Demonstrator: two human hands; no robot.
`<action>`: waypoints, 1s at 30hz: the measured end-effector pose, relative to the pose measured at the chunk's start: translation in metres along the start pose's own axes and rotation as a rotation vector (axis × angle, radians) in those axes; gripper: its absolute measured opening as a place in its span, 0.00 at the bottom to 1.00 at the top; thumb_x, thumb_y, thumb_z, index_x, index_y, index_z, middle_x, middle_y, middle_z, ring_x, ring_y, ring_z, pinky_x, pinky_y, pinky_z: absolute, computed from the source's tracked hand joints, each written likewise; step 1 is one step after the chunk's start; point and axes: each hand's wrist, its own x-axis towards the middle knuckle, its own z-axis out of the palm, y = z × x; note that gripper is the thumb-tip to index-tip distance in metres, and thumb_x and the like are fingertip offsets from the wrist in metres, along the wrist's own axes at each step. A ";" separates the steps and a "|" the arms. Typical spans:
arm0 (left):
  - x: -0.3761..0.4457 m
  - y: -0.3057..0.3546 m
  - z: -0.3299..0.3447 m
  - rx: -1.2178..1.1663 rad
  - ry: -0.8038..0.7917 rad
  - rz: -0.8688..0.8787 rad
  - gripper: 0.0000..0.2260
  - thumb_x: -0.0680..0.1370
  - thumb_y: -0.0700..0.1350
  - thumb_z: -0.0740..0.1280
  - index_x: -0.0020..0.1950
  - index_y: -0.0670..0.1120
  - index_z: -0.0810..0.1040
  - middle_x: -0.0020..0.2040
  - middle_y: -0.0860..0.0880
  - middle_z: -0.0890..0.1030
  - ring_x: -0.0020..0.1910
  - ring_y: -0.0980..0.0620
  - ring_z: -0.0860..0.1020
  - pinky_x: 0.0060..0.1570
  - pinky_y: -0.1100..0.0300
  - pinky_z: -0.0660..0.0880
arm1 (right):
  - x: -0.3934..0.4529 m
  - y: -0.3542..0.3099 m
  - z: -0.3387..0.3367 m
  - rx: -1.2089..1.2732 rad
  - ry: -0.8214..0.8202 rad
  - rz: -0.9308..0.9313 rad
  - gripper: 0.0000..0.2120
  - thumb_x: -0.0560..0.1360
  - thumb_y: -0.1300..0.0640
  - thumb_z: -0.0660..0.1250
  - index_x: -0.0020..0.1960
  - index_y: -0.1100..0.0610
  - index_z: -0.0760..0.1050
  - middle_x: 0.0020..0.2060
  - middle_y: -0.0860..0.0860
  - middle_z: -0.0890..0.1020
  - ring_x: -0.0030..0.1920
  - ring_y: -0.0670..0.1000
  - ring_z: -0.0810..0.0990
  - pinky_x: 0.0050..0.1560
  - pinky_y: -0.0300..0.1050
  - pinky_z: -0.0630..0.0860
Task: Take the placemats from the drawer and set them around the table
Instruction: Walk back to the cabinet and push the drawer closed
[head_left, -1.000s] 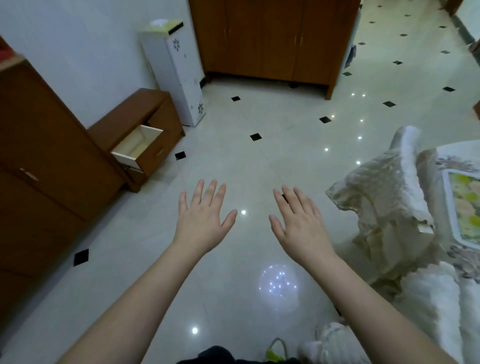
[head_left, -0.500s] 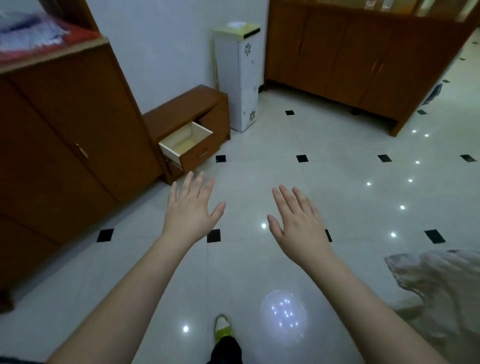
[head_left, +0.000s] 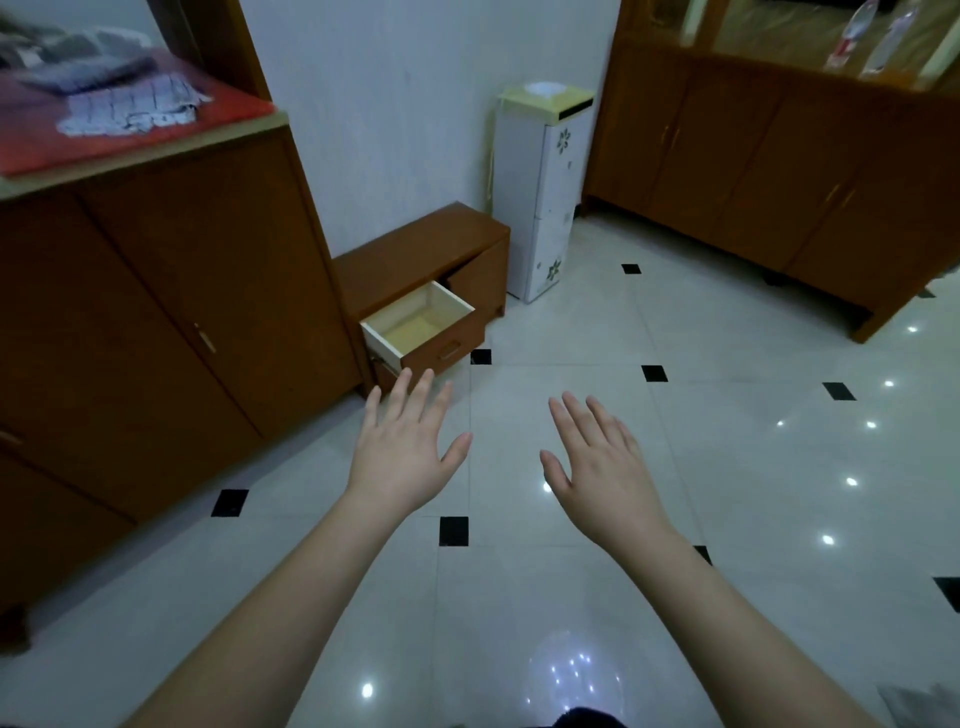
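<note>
One head-worn view – it looks forward and down over tiled floor (head_left: 571, 571) towards a low cabinet's open drawer (head_left: 415, 325).

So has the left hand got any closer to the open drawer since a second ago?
Yes. The left hand now has its fingertips just below the open drawer; earlier it was well short.

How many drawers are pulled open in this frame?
1: the open drawer in the low cabinet against the wall, just beyond the left hand. What shows of its inside looks bare.
</note>
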 end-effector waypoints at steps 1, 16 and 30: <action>0.011 0.000 0.002 -0.002 -0.006 -0.003 0.32 0.80 0.68 0.45 0.81 0.55 0.50 0.82 0.50 0.50 0.81 0.48 0.43 0.76 0.45 0.40 | 0.012 0.003 0.001 0.003 0.000 -0.006 0.35 0.76 0.40 0.38 0.80 0.52 0.54 0.78 0.50 0.58 0.79 0.53 0.53 0.76 0.50 0.50; 0.222 0.034 0.017 0.046 -0.124 -0.154 0.34 0.80 0.69 0.43 0.82 0.54 0.48 0.82 0.50 0.49 0.81 0.49 0.44 0.78 0.45 0.43 | 0.233 0.109 0.032 0.049 -0.045 -0.125 0.33 0.78 0.41 0.41 0.78 0.54 0.59 0.76 0.51 0.64 0.77 0.55 0.59 0.75 0.52 0.55; 0.339 0.031 0.053 0.053 -0.096 -0.207 0.34 0.79 0.66 0.38 0.82 0.53 0.48 0.82 0.49 0.50 0.81 0.48 0.45 0.78 0.45 0.43 | 0.383 0.132 0.059 0.063 -0.088 -0.286 0.31 0.79 0.42 0.44 0.78 0.54 0.60 0.76 0.51 0.66 0.76 0.55 0.62 0.75 0.51 0.56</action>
